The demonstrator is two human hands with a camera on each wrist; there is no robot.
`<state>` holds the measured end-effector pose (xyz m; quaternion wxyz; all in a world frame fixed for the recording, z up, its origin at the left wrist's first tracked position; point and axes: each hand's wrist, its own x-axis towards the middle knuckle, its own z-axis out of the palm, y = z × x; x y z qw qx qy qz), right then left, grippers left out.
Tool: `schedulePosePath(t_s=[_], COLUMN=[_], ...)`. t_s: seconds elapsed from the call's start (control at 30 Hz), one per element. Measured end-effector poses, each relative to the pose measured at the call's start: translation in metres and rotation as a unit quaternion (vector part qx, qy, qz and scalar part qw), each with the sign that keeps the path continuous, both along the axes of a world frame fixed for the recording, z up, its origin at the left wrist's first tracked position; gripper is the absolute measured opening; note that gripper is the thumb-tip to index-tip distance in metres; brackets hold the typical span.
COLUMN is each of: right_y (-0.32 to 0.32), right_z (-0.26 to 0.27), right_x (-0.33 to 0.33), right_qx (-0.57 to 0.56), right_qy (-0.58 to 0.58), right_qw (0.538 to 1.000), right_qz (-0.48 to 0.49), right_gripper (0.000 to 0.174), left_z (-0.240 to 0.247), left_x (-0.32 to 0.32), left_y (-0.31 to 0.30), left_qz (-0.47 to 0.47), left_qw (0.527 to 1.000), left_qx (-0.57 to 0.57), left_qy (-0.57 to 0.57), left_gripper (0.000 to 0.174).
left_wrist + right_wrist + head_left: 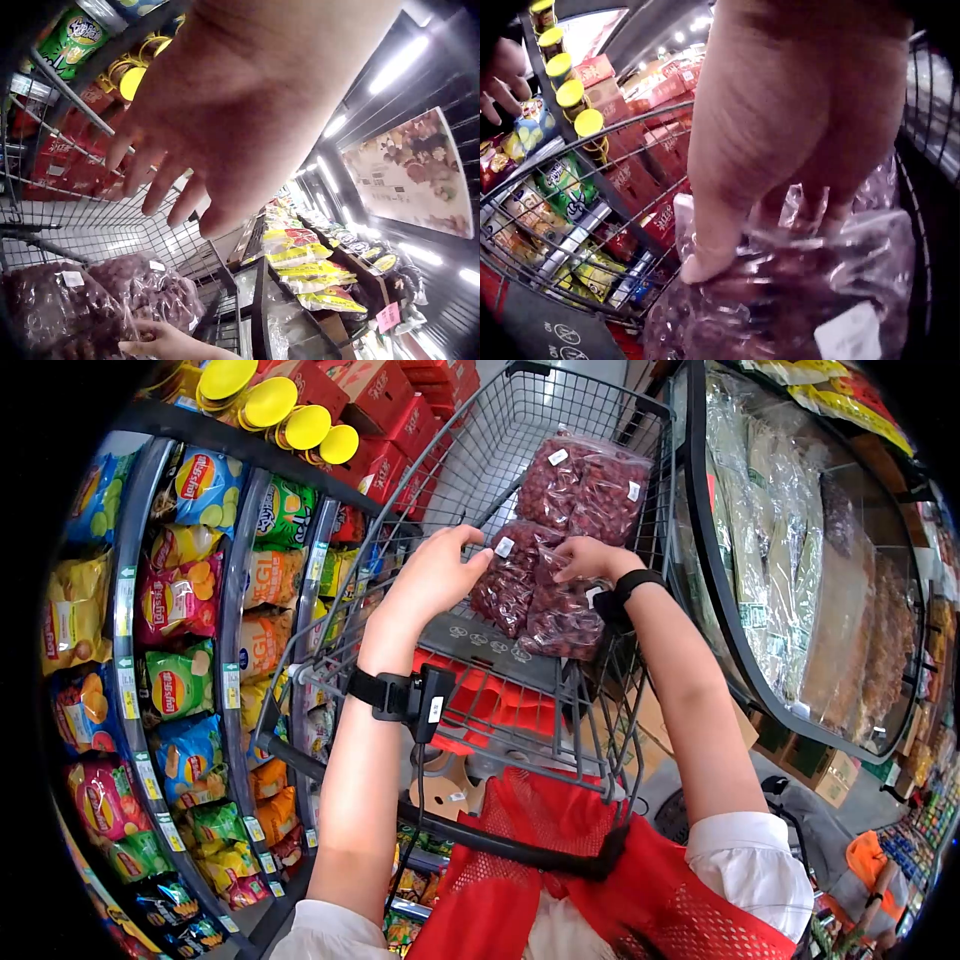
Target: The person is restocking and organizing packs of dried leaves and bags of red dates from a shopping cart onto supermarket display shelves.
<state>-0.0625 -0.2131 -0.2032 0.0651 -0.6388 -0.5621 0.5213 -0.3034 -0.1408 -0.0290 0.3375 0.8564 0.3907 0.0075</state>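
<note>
My right hand grips the top of a clear plastic bag of dark red dried fruit at the near right of the shopping cart's basket. In the right wrist view, the thumb lies on the near side of the bag, with the other fingers partly hidden behind the plastic. A second bag lies just left of it, and further bags sit behind, with white labels. My left hand hovers over the cart's left side, its fingers loosely extended and holding nothing, as the left wrist view also shows.
The wire cart surrounds the bags, with its black handle near my body. Shelves of chip bags stand at left, red boxes beyond them. A clear-fronted bin of packaged goods borders the right side.
</note>
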Motion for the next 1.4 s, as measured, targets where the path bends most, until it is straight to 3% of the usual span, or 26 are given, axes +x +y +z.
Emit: schedulePosePath(t_s=[0.03, 0.17, 0.33, 0.47, 0.53, 0.57, 0.6, 0.67, 0.73, 0.8, 0.87, 0.9, 0.93, 1.0, 1.03, 1.1, 1.13, 1.2, 1.27, 1.3, 1.33, 1.4], right_y=[-0.003, -0.012, -0.027, -0.058, -0.082, -0.093, -0.101, -0.106, -0.108, -0.110, -0.115, -0.118, -0.121, -0.130, -0.134, -0.139, -0.156, -0.188, -0.223, -0.241, -0.258, -0.287], right_z=[0.019, 0.035, 0.071, 0.139, 0.184, 0.203, 0.221, 0.253, 0.284, 0.314, 0.343, 0.356, 0.367, 0.384, 0.388, 0.395, 0.399, 0.387, 0.356, 0.345, 0.336, 0.312], right_x=[0.004, 0.008, -0.017, -0.037, -0.058, -0.065, -0.071, -0.085, -0.099, -0.117, -0.136, -0.145, -0.154, -0.170, -0.177, -0.186, -0.182, -0.179, -0.201, -0.212, -0.221, -0.235], right_qx=[0.035, 0.091, 0.192, 0.406, 0.477, 0.516, 0.553, 0.599, 0.626, 0.663, 0.682, 0.698, 0.700, 0.692, 0.694, 0.802, 0.795, 0.779, 0.614, 0.506, 0.374, 0.257], right_qy=[-0.034, -0.157, -0.204, -0.190, -0.157, -0.133, -0.107, -0.047, 0.030, 0.064, 0.056, 0.047, 0.048, 0.010, 0.005, -0.037, -0.114, -0.184, 0.022, 0.200, 0.371, 0.436], right_qw=[0.998, 0.979, 0.954, 0.885, 0.862, 0.846, 0.826, 0.790, 0.764, 0.736, 0.724, 0.713, 0.710, 0.722, 0.720, 0.595, 0.594, 0.594, 0.738, 0.788, 0.801, 0.817], right_qz=[0.028, 0.092, 0.104, 0.127, 0.072, 0.022, -0.027, -0.118, -0.152, -0.124, -0.087, -0.054, -0.050, 0.007, 0.005, 0.045, 0.048, -0.084, -0.280, -0.288, -0.283, -0.276], right_gripper=[0.035, 0.025, 0.010, 0.005, 0.003, 0.003, 0.005, 0.012, 0.016, 0.016, 0.011, 0.006, 0.006, 0.006, 0.006, 0.009, 0.029, 0.061, 0.086, 0.084, 0.084, 0.080], left_z=[0.002, 0.001, -0.005, 0.002, 0.020, 0.023, 0.029, 0.049, 0.085, 0.101, 0.110, 0.111, 0.121, 0.119, 0.123, 0.137, 0.146, 0.146, 0.166, 0.167, 0.170, 0.175], left_x=[0.000, 0.001, -0.001, -0.010, -0.014, -0.017, -0.020, -0.021, -0.020, -0.029, -0.042, -0.052, -0.062, -0.077, -0.087, -0.106, -0.121, -0.152, -0.166, -0.174, -0.180, -0.186], left_y=[-0.002, -0.010, -0.019, -0.021, -0.026, -0.030, -0.036, -0.048, -0.050, -0.058, -0.072, -0.080, -0.090, -0.117, -0.131, -0.158, -0.167, -0.181, -0.205, -0.216, -0.228, -0.247], left_qz=[0.000, -0.003, -0.043, -0.114, -0.154, -0.179, -0.177, -0.210, -0.188, -0.184, -0.138, -0.113, -0.116, -0.032, -0.037, 0.096, 0.064, 0.114, 0.167, 0.178, 0.179, 0.227], left_qw=[1.000, 1.000, 0.997, 0.984, 0.983, 0.982, 0.982, 0.962, 0.949, 0.926, 0.915, 0.913, 0.906, 0.889, 0.887, 0.857, 0.890, 0.863, 0.805, 0.792, 0.793, 0.790], left_qx=[0.001, -0.004, -0.056, -0.119, -0.082, -0.057, -0.056, 0.065, 0.147, 0.210, 0.083, 0.071, 0.168, 0.047, 0.048, -0.035, 0.037, -0.097, -0.252, -0.299, -0.299, -0.383], left_qy=[-0.002, -0.002, 0.033, 0.074, 0.058, 0.020, 0.020, -0.160, -0.208, -0.255, -0.371, -0.386, -0.370, -0.455, -0.457, -0.505, -0.450, -0.482, -0.510, -0.502, -0.500, -0.421], left_gripper=[0.033, 0.033, 0.038, 0.058, 0.072, 0.088, 0.088, 0.090, 0.093, 0.089, 0.086, 0.083, 0.081, 0.077, 0.077, 0.069, 0.061, 0.052, 0.045, 0.043, 0.043, 0.046])
